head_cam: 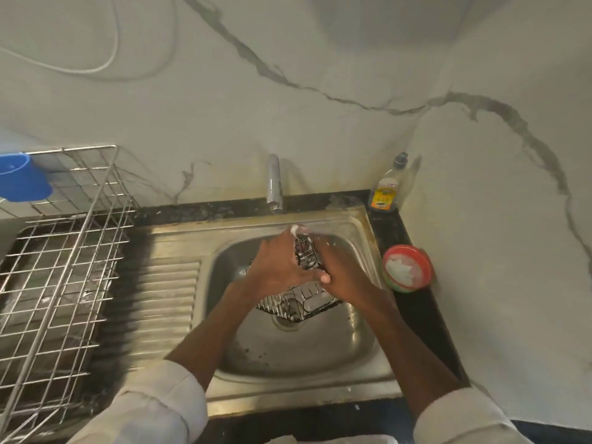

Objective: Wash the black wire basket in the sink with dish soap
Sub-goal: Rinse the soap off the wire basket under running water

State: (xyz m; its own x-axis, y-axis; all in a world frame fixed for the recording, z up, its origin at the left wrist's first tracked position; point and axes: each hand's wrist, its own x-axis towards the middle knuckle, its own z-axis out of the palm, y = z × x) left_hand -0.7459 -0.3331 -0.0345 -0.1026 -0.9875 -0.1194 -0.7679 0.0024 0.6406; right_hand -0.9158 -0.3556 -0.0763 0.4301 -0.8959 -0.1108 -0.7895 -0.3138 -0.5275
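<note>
Basket (301, 302), black wire, sits tilted inside the sink (352, 341), lower corner down near the drain (286, 320), upper end raised toward the tap (274, 184). Tilt likely chosen so the raised part meets the tap and the rest drains back into the bowl.

Left hand (282, 264) grips the raised part from the left, fingers curled round the wires, a bit of white foam at the fingertips. Right hand (339, 277) clasps the same part from the right, fingers wrapped over the frame; whether it also holds a scrubber, cannot tell. Two hands on opposite sides look like a steadying hold on one side and a rubbing one on the other, though which does which is not clear. Flecks of suds on the wires suggest the soaping stage is under way, rinse not yet done.

Outward: soap bottle (386, 190), yellow label, stands upright on the dark desk (416, 315) at the back right corner of the sink, well apart from the hands. Small red-rimmed bowl (407, 267) with white lather or paste sits just beside the sink's right edge, within easy reach for reloading. Ribbed drainboard (169, 293) to the left; beyond it a large metal rack (57, 267), and a blue cup (22, 181) at far left.
</note>
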